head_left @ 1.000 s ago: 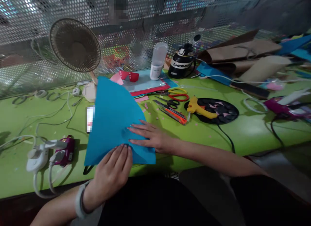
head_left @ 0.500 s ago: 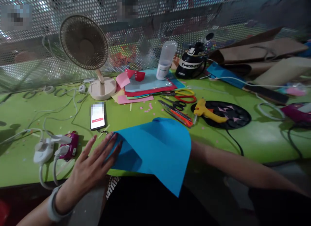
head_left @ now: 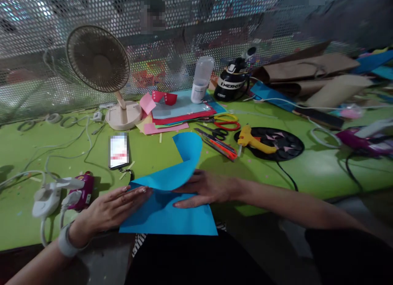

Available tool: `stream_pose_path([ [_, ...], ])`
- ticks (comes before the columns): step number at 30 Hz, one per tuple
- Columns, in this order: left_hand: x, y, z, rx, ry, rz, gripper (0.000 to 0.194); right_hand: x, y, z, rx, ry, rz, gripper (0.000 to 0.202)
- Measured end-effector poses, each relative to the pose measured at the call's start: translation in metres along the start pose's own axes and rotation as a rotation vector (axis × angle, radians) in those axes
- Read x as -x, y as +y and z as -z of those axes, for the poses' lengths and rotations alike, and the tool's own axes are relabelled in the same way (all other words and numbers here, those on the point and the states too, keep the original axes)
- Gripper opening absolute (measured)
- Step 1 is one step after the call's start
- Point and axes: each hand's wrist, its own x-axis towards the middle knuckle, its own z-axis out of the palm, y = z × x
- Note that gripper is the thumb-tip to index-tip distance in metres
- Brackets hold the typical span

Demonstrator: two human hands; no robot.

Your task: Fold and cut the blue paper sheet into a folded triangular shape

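The blue sheet (head_left: 167, 219), at 6 o'clock, is curled over, looking part-shaped; no fastening shows. The left hand (head_left: 107, 211) rests extended against it, unclenched; whether the right hand (head_left: 217, 187) grips it, I cannot tell. Green table (head_left: 150, 156); fan (head_left: 98, 64) at 10 o'clock, perforated screen (head_left: 175, 43) at 12.

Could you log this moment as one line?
left hand: on blue paper | right hand: at its curled flap | smartphone: screen lit | glue gun: unheld

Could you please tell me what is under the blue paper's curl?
Under the blue paper, the right hand partly shows; some fingertips, and anything deeper beneath the curl, are covered.
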Motion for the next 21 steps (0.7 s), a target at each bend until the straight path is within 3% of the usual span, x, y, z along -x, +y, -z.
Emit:
stream_pose_path([
  [3, -0.002, -0.001, 0.0, -0.002, 0.023, -0.009, 0.039, 0.005, 0.005, 0.003, 0.074, 0.012, 0.19, 0.032],
  [5, -0.001, 0.002, 0.005, -0.035, 0.004, 0.019, 0.04, 0.012, 0.012, 0.002, 0.136, 0.086, 0.199, 0.033],
  [11, 0.002, 0.037, 0.004, -0.05, 0.096, 0.056, 0.032, 0.039, 0.034, -0.017, 0.124, 0.312, -0.043, 0.034],
  [15, 0.002, 0.059, -0.007, -0.006, 0.132, 0.106, 0.033, 0.045, 0.034, -0.02, 0.048, 0.432, -0.037, 0.038],
  [21, -0.006, 0.07, -0.018, 0.177, 0.105, 0.236, 0.03, 0.038, 0.027, -0.02, -0.022, 0.514, -0.153, 0.036],
])
